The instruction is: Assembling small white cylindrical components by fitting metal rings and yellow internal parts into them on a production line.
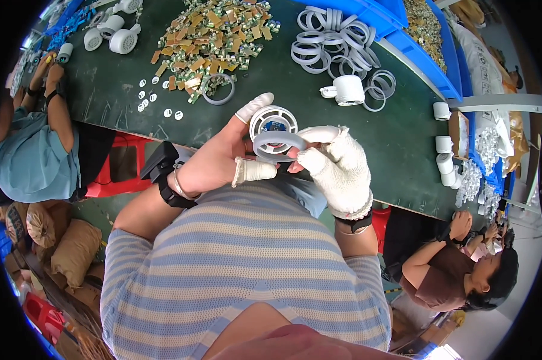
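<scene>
Green bench (pixel 397 144) ahead; by its near edge, I see the right hand (pixel 346 174) pinching a grey ring (pixel 280 140), the left hand (pixel 214 157) curled around a white cup (pixel 273 112). Loosened grip could, I judge, drop the ring.

A round white housing (pixel 273 112), its face pierced by openings around the rim, is held face-up, with a blue circuit board (pixel 275 126) seen at its centre. A smooth grey ring (pixel 278 139) is held tilted, overlapping the housing's near edge; whether they touch cannot be told.
</scene>
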A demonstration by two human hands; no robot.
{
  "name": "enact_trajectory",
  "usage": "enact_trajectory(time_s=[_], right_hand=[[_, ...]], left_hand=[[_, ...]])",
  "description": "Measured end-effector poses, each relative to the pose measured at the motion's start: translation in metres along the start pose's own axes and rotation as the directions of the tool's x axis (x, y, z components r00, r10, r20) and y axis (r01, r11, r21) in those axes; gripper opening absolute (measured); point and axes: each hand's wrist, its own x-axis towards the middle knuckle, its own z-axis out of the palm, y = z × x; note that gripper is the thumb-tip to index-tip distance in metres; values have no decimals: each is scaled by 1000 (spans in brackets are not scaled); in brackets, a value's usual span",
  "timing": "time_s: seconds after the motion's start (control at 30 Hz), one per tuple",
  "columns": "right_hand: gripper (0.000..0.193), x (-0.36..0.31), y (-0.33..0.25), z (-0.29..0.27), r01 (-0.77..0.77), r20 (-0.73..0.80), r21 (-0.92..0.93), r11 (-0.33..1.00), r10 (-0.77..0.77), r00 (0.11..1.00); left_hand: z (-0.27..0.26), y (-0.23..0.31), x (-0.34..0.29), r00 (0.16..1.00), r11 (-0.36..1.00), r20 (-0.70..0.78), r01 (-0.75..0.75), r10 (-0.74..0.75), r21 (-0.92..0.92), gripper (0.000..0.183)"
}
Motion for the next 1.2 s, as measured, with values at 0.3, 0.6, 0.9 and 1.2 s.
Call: enact_trajectory(time_s=[0.3,0.6,0.9,1.2], right_hand=[[40,9,11,4,142,-65,-625,767,-233,970],[58,18,22,29,350,55,-723,595,-456,888],[35,33,29,-28,-71,-179,-713,697,-83,980],[20,39,24,-29,207,-2,-937,282,-595,804]], left_hand=[[2,-4,-3,996,993,-85,-18,28,119,98],[0,-11,-2,939,708,193,-342,285,618,75],[-76,58,-28,767,327,-301,127,566,937,41],[-224,123,10,715,67,-560,591,418,804,33]])
